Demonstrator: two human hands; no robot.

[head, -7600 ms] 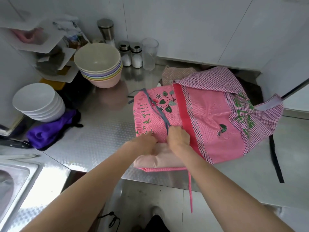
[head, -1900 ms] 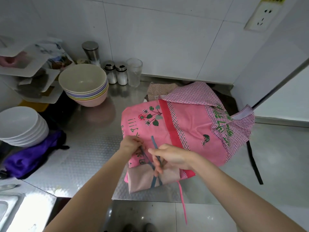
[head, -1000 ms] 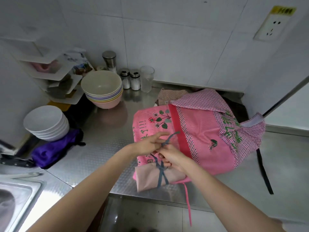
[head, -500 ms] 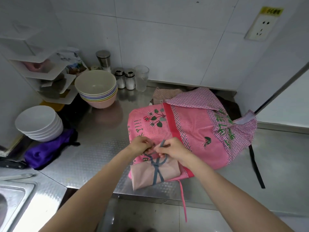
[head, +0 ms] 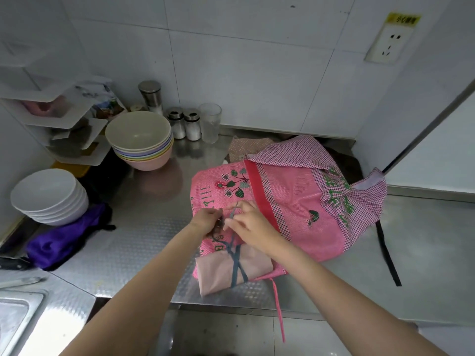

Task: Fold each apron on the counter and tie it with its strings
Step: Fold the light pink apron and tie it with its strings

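Note:
A folded pale pink apron (head: 218,274) lies at the counter's front edge, with grey-blue strings (head: 237,265) crossed over it. My left hand (head: 207,220) pinches one string end just above the bundle. My right hand (head: 250,227) pinches the other end beside it, fingers nearly touching the left. The bundle rests on a pink printed apron (head: 218,191). A pink checked apron (head: 303,201) lies spread to the right, overlapping it. A brown dotted cloth (head: 244,147) peeks out behind.
Stacked pastel bowls (head: 140,140) and white bowls (head: 48,196) stand at left, with a purple cloth (head: 64,240) below them. Shakers (head: 183,123) and a glass (head: 210,123) line the wall. A sink (head: 15,317) is at the lower left. A black strap (head: 386,255) trails right.
The strings were crossed round the pale bundle and drawn up. Both hands came together above the bundle, working the string ends between the fingers.

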